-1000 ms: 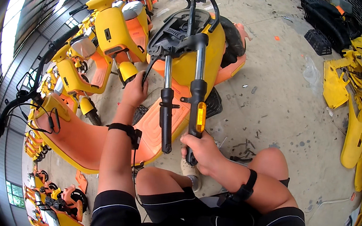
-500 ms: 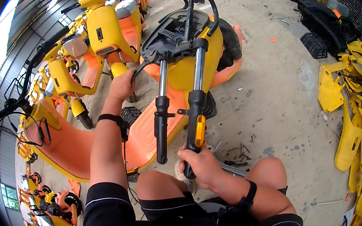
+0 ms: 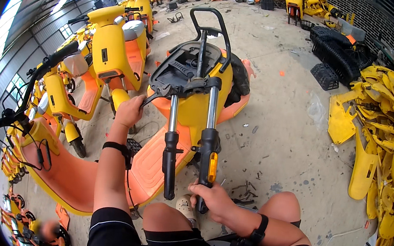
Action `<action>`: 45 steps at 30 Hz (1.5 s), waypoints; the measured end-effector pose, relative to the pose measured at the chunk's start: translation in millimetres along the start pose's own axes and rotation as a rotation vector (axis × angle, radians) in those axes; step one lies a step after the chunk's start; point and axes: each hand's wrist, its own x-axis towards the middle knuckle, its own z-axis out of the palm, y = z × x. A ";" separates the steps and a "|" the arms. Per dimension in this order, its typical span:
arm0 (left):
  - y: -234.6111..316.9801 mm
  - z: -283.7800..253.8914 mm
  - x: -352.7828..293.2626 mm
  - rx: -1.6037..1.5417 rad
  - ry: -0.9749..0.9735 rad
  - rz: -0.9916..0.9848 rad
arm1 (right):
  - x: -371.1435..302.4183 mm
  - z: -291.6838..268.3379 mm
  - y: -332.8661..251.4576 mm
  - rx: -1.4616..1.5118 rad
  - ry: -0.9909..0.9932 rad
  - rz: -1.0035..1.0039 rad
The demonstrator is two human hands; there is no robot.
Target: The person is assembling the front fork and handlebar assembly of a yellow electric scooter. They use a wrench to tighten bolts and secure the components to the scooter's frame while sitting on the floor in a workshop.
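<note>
Fork (image 3: 209,136) right of left hand (image 3: 129,111), which clasps side bar (image 3: 150,99); right hand (image 3: 215,201) grips leg end (image 3: 202,207).

Sleeves (image 3: 111,237) short, black, edged with thin white piping; shorts (image 3: 168,242) black, similarly piped. Left band (image 3: 115,146) black, with small dark box and thin cable (image 3: 128,190). Right band (image 3: 261,226) black, with dark module. Shoe (image 3: 186,206) beige. Left hand (image 3: 130,111) and right hand (image 3: 212,200) bare.

Fork leg (image 3: 209,139) partly behind right hand (image 3: 216,200)
</note>
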 end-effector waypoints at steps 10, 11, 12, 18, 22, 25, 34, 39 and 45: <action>48.2 -30.7 -21.4 -0.194 -0.174 -0.272 | -8.5 5.4 -3.0 0.046 0.039 -0.018; 51.4 -30.5 -23.7 -0.226 -0.179 -0.281 | -10.0 6.3 -4.1 0.038 0.036 -0.013; 53.5 -31.0 -24.0 -0.248 -0.152 -0.289 | -10.9 7.3 -4.0 0.040 0.036 -0.010; 74.7 -41.2 -7.5 -0.352 -0.087 -0.374 | -9.7 5.5 -2.6 0.054 0.017 -0.008; 90.9 -54.6 9.6 -0.418 -0.125 -0.363 | -9.6 5.0 -2.3 0.046 0.020 -0.010; 99.0 -68.6 22.1 -0.409 -0.099 -0.247 | -10.3 4.2 -2.6 0.057 0.012 -0.013; 104.4 -64.5 27.0 -0.162 -0.234 -0.138 | -12.0 6.7 -2.1 0.084 -0.007 -0.035; 106.9 -64.3 21.5 -0.051 -0.278 -0.132 | -9.6 3.3 5.5 0.074 -0.033 -0.027; 115.6 -72.0 31.6 -0.073 -0.276 -0.191 | -8.8 1.0 0.1 0.046 -0.026 -0.078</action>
